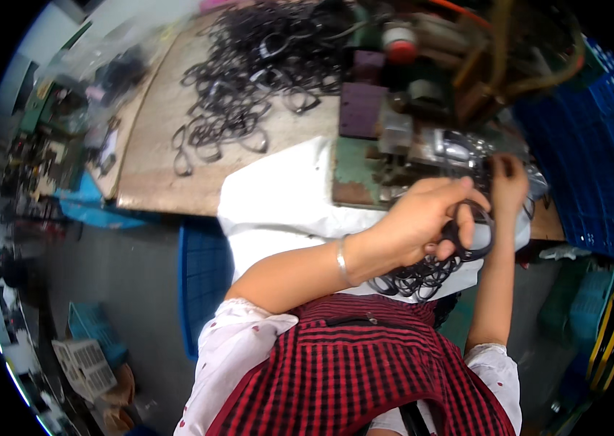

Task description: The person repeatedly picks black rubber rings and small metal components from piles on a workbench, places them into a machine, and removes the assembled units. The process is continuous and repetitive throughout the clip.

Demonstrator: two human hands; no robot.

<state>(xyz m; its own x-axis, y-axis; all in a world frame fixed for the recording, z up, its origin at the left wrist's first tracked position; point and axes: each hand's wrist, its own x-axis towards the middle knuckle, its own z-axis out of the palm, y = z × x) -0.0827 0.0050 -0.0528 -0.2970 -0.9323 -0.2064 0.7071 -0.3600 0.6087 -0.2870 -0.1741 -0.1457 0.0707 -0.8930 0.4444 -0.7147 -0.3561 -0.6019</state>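
My left hand (434,214) is closed around a black eyeglass frame (475,251), whose rim sticks out past the fingers above my lap. On the right, my right hand (508,182) is at the front of a machine, beside its metal fixture (456,149). Its fingers are curled and slightly blurred; what they hold, if anything, cannot be made out. Below my left hand, several more black eyeglass frames (423,280) lie heaped on the white cloth (271,192) over my lap.
A large heap of dark eyeglass frames (234,109) covers the back of the wooden table (151,171). The green machine base (354,174) and a purple block (361,109) stand in front of me. Blue crates flank me, one at right (583,145), another below the table (202,280).
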